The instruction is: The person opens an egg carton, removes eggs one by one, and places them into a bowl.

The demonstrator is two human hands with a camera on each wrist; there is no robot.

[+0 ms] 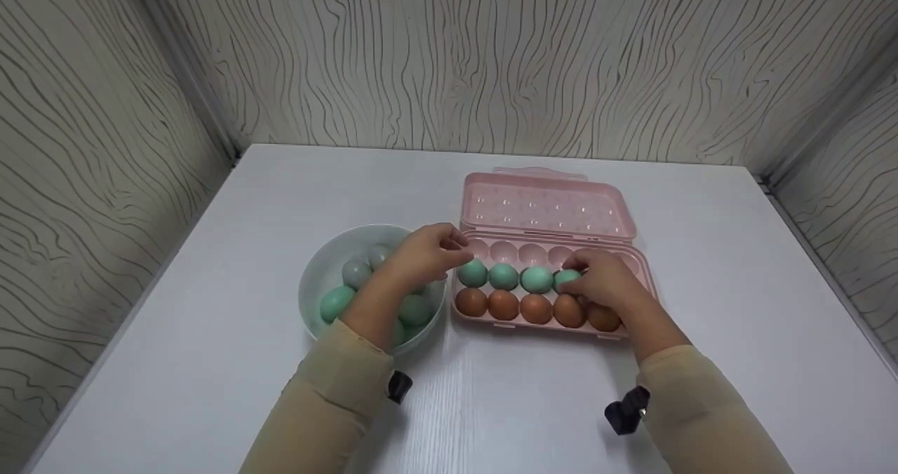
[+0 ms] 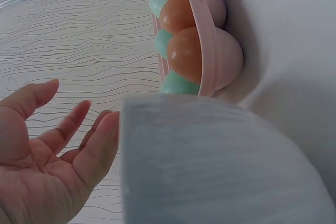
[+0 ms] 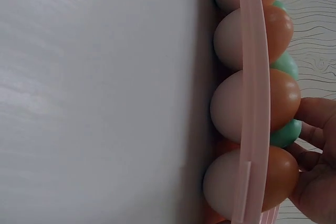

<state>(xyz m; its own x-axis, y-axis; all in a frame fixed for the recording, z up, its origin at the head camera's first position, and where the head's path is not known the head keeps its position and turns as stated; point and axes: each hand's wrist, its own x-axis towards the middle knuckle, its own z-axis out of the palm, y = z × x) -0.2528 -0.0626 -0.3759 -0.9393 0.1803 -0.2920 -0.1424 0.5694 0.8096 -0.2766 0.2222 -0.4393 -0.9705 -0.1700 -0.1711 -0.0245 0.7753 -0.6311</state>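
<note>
A pink egg carton [image 1: 547,325] lies with its lid [image 1: 547,204] folded back. Brown eggs [image 1: 536,308] line its front row, and green eggs [image 1: 504,277] stand in the middle row. My right hand [image 1: 603,279] reaches over the carton's right part, thumb and fingers pinching a green egg [image 3: 286,134] in that middle row. The palm hides the row's right end. Between the white bowl and the carton's left end hovers my left hand [image 1: 429,253], its fingers loosely bent and apart, holding nothing in the left wrist view.
Left of the carton stands the white bowl [image 1: 306,292], with green eggs [image 1: 338,303] and greyish eggs [image 1: 356,273] inside. My left forearm crosses over it and hides part of its contents. The white table [image 1: 491,404] meets patterned panels [image 1: 449,60] at the back and sides.
</note>
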